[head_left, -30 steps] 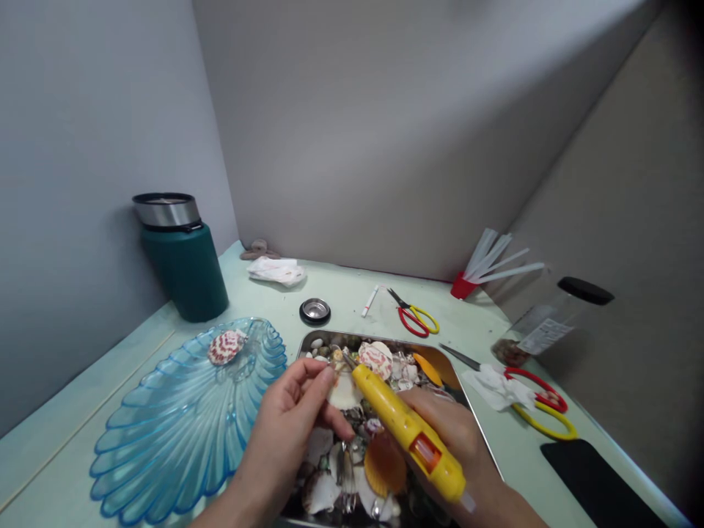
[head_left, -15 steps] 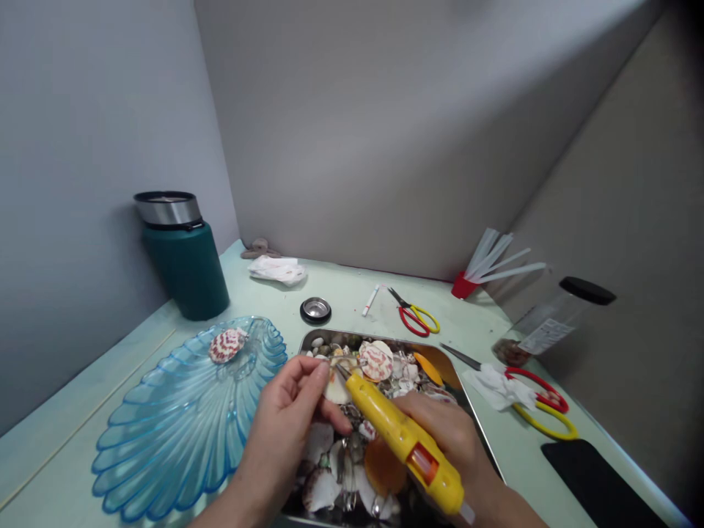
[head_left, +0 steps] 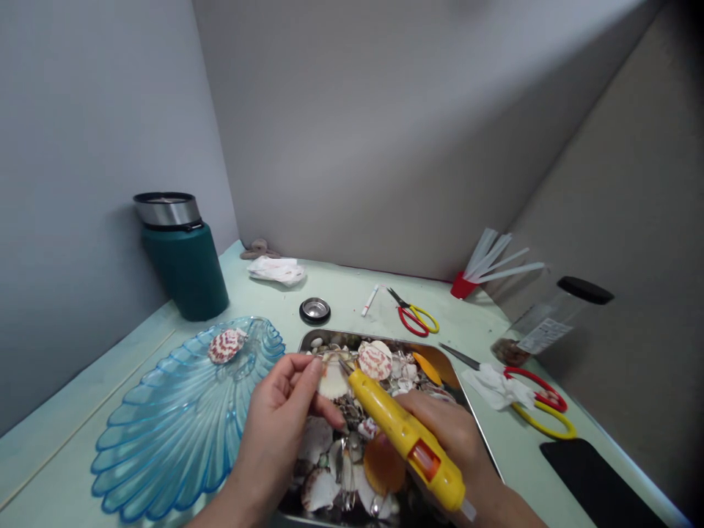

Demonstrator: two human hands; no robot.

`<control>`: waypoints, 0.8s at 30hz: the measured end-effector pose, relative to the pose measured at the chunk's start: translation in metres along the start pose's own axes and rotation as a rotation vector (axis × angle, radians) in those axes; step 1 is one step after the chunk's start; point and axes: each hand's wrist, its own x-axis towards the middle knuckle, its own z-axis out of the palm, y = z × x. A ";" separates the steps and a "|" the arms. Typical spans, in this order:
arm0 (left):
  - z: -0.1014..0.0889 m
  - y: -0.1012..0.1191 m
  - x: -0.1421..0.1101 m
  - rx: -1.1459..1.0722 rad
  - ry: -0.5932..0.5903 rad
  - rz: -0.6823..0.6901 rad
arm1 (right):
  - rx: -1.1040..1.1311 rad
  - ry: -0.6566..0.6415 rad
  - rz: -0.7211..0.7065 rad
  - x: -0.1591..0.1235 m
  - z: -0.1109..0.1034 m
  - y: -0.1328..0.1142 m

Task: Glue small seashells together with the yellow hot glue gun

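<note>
My left hand [head_left: 289, 400] pinches the edge of a pale scallop shell [head_left: 334, 381] over the tray, thumb and index finger closed on it and the other fingers curled. Wrapped around a yellow hot glue gun [head_left: 404, 433] is my right hand [head_left: 448, 429]. The gun's metal nozzle points up and left, right at the shell; whether it touches cannot be told. Beneath both hands lies a metal tray [head_left: 484, 436] filled with shells and pebbles, among them an orange shell [head_left: 383, 466] and a red-and-white scallop shell [head_left: 375, 361].
A blue shell-shaped glass dish [head_left: 165, 411] on the left carries a red-and-white shell [head_left: 226, 345]. Behind stand a green bottle [head_left: 187, 268] and a round lid [head_left: 315, 310]. To the right are scissors [head_left: 542, 422], small scissors [head_left: 416, 317], a jar [head_left: 550, 323] and a red cup of glue sticks [head_left: 463, 284].
The glue gun's nozzle and the pinched shell have shifted slightly, and more of the shell's face shows. Both hands keep their grips.
</note>
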 end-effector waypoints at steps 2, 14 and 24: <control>0.000 -0.001 0.000 -0.025 0.015 0.001 | 0.014 0.026 -0.014 -0.002 0.000 0.002; -0.001 -0.001 0.000 -0.026 -0.008 -0.008 | 0.021 0.083 -0.040 -0.002 0.000 0.004; -0.002 -0.006 0.000 0.020 -0.081 -0.032 | 0.038 0.085 -0.047 -0.001 0.001 0.003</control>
